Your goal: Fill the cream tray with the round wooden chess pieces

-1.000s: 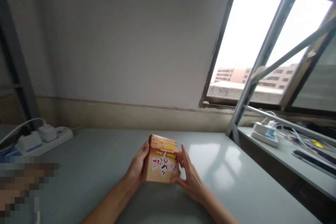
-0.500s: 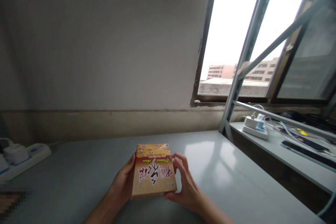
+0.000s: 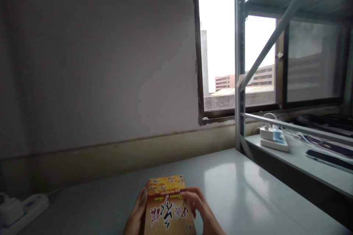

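Box marked "Chinese chess" (image 3: 167, 214) sits between both hands over the grey tabletop (image 3: 104, 202), low in view, its near end cut off by the frame and its print upside down from this side; whether it touches the surface cannot be told. The left hand (image 3: 137, 211) grips its left side, fingers along the edge. The right hand (image 3: 202, 211) bends around the right edge, index finger laid on the cover by the English lettering; its thumb is out of sight, so how firmly it closes cannot be told. To handle the box well, make the left grip the anchor, let the right fingers press lightly lest the card dent, and work well apart from the power strip (image 3: 34, 205) at left
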A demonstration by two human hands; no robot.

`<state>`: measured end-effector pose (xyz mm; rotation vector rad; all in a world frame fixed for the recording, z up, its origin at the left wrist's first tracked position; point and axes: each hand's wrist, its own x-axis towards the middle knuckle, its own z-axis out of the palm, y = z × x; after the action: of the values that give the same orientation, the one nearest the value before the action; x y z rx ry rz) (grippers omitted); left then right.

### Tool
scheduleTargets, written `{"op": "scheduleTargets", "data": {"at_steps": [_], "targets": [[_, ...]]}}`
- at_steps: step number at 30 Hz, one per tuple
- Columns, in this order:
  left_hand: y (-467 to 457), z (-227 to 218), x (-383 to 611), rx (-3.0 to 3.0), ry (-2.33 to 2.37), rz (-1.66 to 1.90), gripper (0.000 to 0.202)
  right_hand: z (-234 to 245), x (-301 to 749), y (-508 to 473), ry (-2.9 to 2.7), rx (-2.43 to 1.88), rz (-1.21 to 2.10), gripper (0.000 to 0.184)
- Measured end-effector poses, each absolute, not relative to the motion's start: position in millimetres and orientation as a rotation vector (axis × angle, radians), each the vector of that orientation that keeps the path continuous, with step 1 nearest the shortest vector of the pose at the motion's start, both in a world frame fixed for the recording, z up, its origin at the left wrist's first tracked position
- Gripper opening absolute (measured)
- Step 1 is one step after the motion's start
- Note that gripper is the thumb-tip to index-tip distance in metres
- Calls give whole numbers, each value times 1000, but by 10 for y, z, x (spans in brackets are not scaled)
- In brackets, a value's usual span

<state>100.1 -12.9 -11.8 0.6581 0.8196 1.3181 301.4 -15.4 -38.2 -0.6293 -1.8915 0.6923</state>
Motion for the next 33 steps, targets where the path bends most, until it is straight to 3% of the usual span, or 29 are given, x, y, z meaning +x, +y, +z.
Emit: {"op": "scheduleTargets", "data": {"at_steps": [8,14,17,20,23,30,33], "targets": [[-29,-231,985,1009,987,1441,100,-483,3099,-40,-2077,-722,643,46],[61,-441,834,1586,1581,1510,55,-382,3164,-19,-2247,-891,63,32],[80,-440,750,1700,1703,1514,39,-419,3152,21,-2210,-992,-7,23],[43,-402,754,1683,1634,1416,27,-517,3137,89,-2276,-1037,144,40],[-32,-377,831,1570,1561,1420,29,-582,3123,107,-2283,-1095,350,54],[-159,-310,945,1338,1365,1414,54,-482,3035,-27,-2199,-910,548,45],[-121,-331,950,1311,1276,1439,50,-418,3003,-61,-2228,-896,525,49]]}}
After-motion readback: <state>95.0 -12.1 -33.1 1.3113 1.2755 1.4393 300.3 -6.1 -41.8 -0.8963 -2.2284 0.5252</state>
